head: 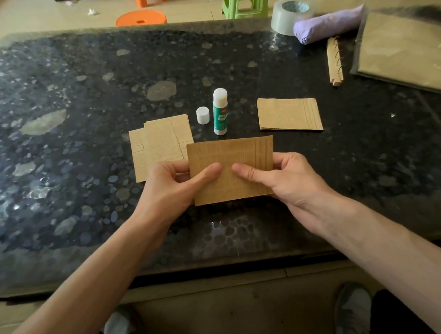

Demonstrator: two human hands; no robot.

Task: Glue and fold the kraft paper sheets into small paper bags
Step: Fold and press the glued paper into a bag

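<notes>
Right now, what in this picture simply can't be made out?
Head view only:
Far side of the brown kraft paper sheet, gripped by left hand and right hand: the sheet itself hides it.
Label print on the green-and-white glue stick: too small.
The clear-wrapped pack of kraft paper: cut off by the right edge.

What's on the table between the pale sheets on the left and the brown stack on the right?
In the head view, a white cap and an uncapped glue stick standing upright.
</notes>
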